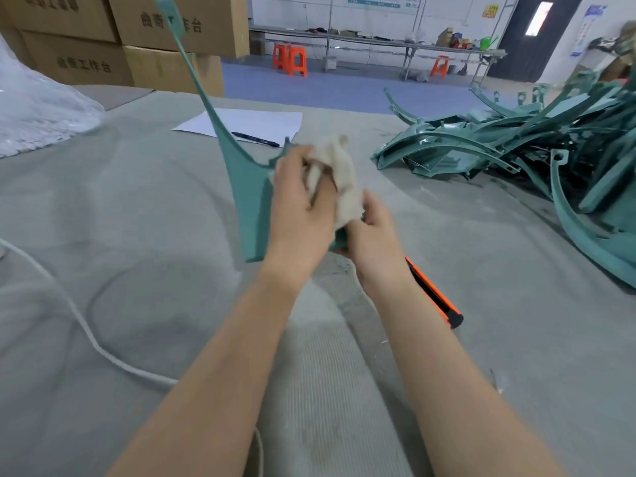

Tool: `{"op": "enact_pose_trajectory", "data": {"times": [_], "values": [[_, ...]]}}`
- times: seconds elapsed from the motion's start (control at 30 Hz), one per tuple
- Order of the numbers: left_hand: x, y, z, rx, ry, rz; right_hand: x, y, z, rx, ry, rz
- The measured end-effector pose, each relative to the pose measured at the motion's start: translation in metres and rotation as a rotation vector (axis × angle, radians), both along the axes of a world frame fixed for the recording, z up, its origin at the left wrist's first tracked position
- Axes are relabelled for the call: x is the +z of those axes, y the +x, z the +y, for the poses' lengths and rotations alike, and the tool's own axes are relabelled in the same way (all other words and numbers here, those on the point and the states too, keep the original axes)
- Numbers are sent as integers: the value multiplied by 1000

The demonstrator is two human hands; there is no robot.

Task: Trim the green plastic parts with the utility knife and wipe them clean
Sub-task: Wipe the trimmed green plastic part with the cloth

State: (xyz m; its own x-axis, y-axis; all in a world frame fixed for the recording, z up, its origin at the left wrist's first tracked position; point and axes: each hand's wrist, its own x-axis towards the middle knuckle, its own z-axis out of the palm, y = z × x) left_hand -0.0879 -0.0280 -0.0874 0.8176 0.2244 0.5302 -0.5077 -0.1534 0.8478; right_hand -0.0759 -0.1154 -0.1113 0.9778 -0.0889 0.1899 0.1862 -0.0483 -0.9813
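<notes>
I hold one green plastic part (247, 201) upright above the table; its thin curved arm rises to the upper left. My left hand (299, 204) grips the part's right edge, fingers curled against a crumpled off-white cloth (340, 177). My right hand (373, 235) pinches the lower end of the cloth, close against the part's bottom corner. The orange and black utility knife (435, 296) lies on the table to the right of my right forearm, which hides its front end.
A heap of green plastic parts (516, 149) fills the table's right side. A white sheet (247, 123) with a pen (256, 139) lies behind my hands. Cardboard boxes (155, 67) and a plastic bag (38, 111) stand at the left. A white cable (86, 325) crosses the grey table cover (155, 218).
</notes>
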Motion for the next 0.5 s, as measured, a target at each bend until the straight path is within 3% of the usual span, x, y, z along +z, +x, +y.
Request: {"op": "enact_pose_trajectory", "data": {"times": [0.1, 0.17, 0.27, 0.33, 0.43, 0.5], "values": [[-16, 6, 9, 435, 444, -75, 2, 0, -5, -73, -16, -12], [-19, 10, 21, 579, 466, 42, 1, 1, -13, -82, 20, -2], [-24, 24, 35, 278, 112, 468, 3, 0, -18, 19, 68, -1], [-24, 28, 43, 19, -194, 623, 6, -1, -21, 63, 85, -5], [-26, 29, 43, -174, -463, 616, 10, -3, -26, -7, 29, 18], [-26, 27, 40, -141, -464, 533, 12, -3, -27, -156, -115, -22]]}}
